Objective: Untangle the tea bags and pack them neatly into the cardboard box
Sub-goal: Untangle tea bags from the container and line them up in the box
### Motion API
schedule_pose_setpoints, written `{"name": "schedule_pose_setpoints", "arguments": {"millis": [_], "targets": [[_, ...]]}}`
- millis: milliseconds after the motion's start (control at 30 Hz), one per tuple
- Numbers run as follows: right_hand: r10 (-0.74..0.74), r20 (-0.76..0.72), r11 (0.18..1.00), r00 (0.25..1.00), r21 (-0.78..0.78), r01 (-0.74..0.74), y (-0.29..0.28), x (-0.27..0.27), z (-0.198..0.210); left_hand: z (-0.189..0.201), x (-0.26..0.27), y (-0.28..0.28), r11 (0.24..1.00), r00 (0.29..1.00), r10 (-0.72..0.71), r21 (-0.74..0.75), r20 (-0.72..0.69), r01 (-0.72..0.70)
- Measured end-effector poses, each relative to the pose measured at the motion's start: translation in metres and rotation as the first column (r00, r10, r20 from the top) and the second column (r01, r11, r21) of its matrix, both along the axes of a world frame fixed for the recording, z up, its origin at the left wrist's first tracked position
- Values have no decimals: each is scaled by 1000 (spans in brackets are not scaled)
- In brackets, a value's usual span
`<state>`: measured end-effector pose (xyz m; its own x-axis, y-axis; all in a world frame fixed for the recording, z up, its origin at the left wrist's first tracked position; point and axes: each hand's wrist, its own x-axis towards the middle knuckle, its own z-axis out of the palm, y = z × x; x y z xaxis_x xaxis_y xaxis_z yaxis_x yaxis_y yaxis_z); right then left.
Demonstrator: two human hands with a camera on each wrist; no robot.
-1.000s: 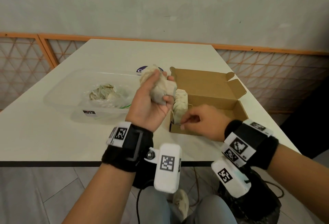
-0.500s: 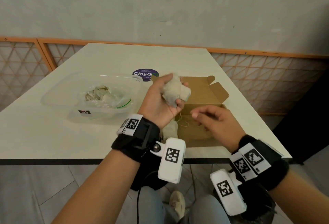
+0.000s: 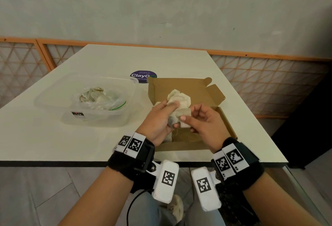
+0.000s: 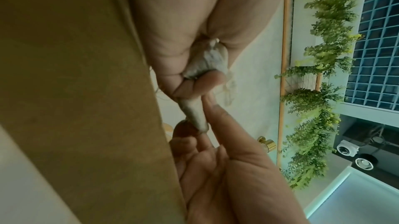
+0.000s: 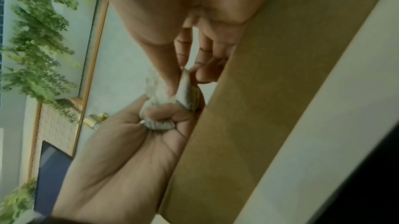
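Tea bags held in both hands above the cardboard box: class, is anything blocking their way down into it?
Nothing visible does. The left hand grips the tea bags and the right hand pinches one of them, directly over the cardboard box, whose lid is folded back. Some tea bags already lie at its near-left end.

A round purple sticker (image 3: pixel 143 76) on the white table (image 3: pixel 53 136) reads "ClayG", partly hidden.
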<state>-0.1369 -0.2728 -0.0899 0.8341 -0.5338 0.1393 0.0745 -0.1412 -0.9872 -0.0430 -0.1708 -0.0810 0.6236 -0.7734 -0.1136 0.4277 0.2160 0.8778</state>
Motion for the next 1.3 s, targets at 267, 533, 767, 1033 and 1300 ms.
{"name": "schedule_pose_setpoints", "arguments": {"millis": [267,533,767,1033,1300], "targets": [[-164,99,873,981,477,98,-12,0,-1,-5,1,-2,996,997,63,55,42,-66],[-267,56,882,962,415,221,-12,2,-4,-2,-11,-2,988,959,-24,152,283,-20],[-294,40,874,955,416,252,-12,2,-3,1,-5,-6,985,987,38,159,154,-63],[-86,210,878,974,478,-26,-11,-6,1,-3,-4,-13,957,979,172,216,113,-193],[-303,16,905,953,317,283,-15,5,-8,-11,-5,-15,945,957,167,237,238,-224]]}}
